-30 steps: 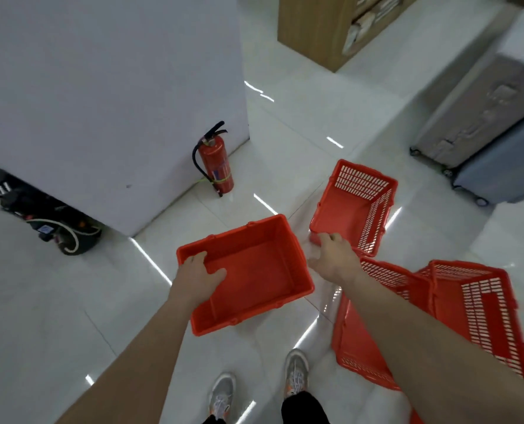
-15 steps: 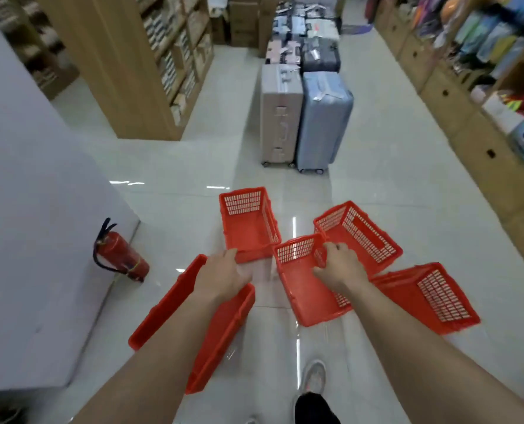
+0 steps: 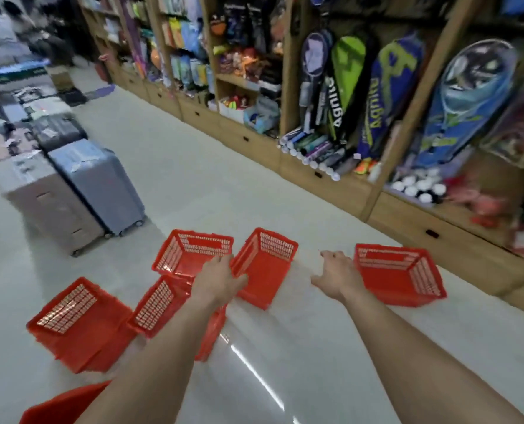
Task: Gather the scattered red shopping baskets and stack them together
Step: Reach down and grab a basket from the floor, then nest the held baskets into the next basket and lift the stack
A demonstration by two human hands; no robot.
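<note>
Several red shopping baskets lie scattered on the pale floor. One basket (image 3: 80,322) sits at the left, another (image 3: 159,304) beside it, one (image 3: 193,252) behind, one (image 3: 266,270) in the middle and one (image 3: 398,273) apart at the right. A further red basket (image 3: 61,405) shows at the bottom left edge, partly hidden by my left arm. My left hand (image 3: 220,278) hovers open at the left rim of the middle basket. My right hand (image 3: 335,275) is open with fingers spread, just left of the right basket and not touching it.
Two upright suitcases (image 3: 80,191) stand at the left behind the baskets. Wooden shelving (image 3: 325,179) with racket bags and goods runs along the right side. Bare floor (image 3: 300,347) lies between my arms.
The view has swung right towards the shelves. My left hand has let go of the solid red basket, and my right hand has released the mesh basket it held; both reach forward.
</note>
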